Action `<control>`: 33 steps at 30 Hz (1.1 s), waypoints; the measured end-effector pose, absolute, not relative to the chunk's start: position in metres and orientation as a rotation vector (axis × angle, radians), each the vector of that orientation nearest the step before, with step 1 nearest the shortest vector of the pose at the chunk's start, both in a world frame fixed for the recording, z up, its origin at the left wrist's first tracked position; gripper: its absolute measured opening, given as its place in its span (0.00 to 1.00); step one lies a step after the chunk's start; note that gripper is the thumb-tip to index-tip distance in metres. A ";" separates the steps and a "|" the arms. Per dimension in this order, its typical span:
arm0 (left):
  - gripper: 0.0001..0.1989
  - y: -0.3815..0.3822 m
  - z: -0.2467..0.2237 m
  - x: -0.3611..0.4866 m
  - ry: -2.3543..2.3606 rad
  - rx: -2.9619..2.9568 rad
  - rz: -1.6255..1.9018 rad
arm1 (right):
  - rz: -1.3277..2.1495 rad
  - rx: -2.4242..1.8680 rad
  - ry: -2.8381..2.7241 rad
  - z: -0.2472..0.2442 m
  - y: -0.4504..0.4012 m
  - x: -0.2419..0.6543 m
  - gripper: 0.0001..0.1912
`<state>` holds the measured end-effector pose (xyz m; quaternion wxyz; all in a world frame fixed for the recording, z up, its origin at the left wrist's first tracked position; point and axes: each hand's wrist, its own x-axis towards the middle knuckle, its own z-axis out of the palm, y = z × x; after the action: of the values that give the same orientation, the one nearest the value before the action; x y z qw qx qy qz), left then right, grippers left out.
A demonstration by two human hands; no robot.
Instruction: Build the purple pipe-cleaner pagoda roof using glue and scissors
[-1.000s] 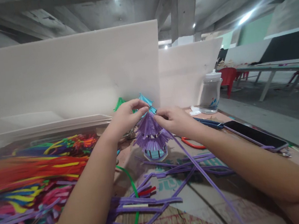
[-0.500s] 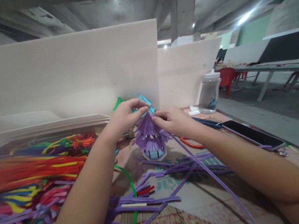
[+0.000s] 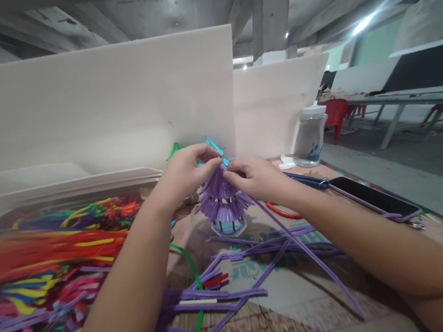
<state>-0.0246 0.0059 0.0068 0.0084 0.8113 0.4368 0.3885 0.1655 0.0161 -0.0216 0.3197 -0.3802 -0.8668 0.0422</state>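
Observation:
A small tiered pagoda point(image 3: 227, 208) with purple pipe-cleaner roofs stands upright on a light blue base at the centre. My left hand point(image 3: 193, 168) is closed at its peak, thumb and index finger pinched together. On the right side of the top tier, my right hand point(image 3: 253, 177) has its fingers pinched round a long purple pipe cleaner point(image 3: 311, 254), which trails down to the lower right. What lies between the left fingertips is too small to make out. Behind the left hand, a light blue roof point(image 3: 213, 146) and a green one point(image 3: 173, 149) show partly.
Colourful pipe cleaners point(image 3: 46, 252) heap at the left. Loose purple strips point(image 3: 213, 296) cross the table in front. To the right are a phone point(image 3: 374, 198), dark-handled pliers point(image 3: 308, 180), a red ring-like piece point(image 3: 284, 212) and a clear bottle point(image 3: 310, 136). White boards point(image 3: 97, 111) stand behind.
The free end of the long purple pipe cleaner has shifted slightly left and up. Both hands remain at the pagoda's top, almost unmoved.

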 end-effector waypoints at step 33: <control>0.10 0.012 0.004 -0.029 1.393 2.556 1.213 | 1.467 -0.912 -1.903 -0.074 0.003 0.168 0.18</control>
<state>-0.0286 0.0123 0.0039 -0.0062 0.8105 0.4417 0.3845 0.1683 0.0035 -0.0740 0.2816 -0.3406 -0.7104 0.5477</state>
